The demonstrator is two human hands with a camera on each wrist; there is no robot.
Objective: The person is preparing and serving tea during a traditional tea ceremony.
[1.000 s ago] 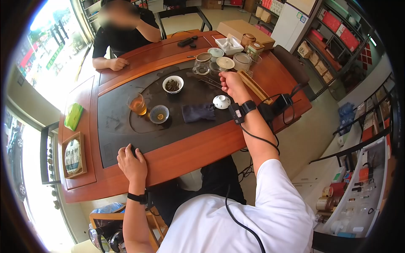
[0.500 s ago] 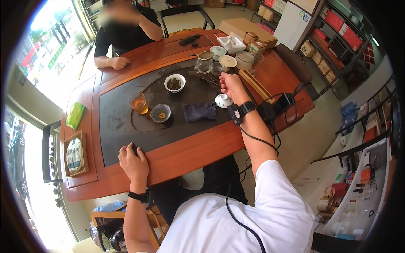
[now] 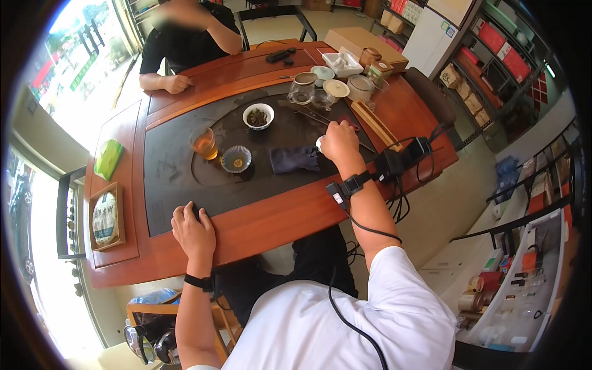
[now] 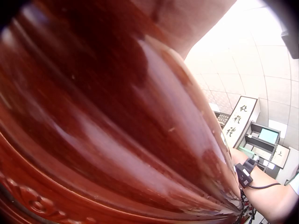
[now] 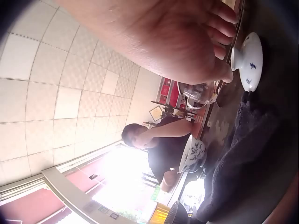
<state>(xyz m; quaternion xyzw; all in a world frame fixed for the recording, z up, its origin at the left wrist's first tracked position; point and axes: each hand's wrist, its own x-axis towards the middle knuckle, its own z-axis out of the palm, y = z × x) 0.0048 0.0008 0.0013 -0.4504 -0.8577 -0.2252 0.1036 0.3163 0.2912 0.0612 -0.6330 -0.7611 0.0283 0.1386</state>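
Note:
The right hand [image 3: 341, 148] is over the small white lid [image 3: 319, 143], which it mostly covers in the head view. In the right wrist view the lid [image 5: 252, 60] lies knob outward beside the thumb tip, the fingers of the hand [image 5: 173, 46] loosely bent and not closed on it. A dark cloth [image 3: 293, 159] lies just left of the lid. The left hand [image 3: 194, 233] rests on the table's near edge, fingers relaxed. Farther in are a white bowl of wet leaves [image 3: 258, 117], a glass of amber tea [image 3: 205, 145] and a ribbed cup [image 3: 236, 160].
Glass pots [image 3: 302, 89], a pale lid [image 3: 336, 88] and a white tray [image 3: 343, 64] stand at the back right, near a wooden strip [image 3: 376, 125]. A boxed wrapped cake [image 3: 106, 217] and green packet [image 3: 109, 159] lie left. Someone in black [image 3: 188, 40] sits across.
The right hand has moved back toward the wearer, from beside the pale lid to over the small white lid. The left hand stays at the table's edge.

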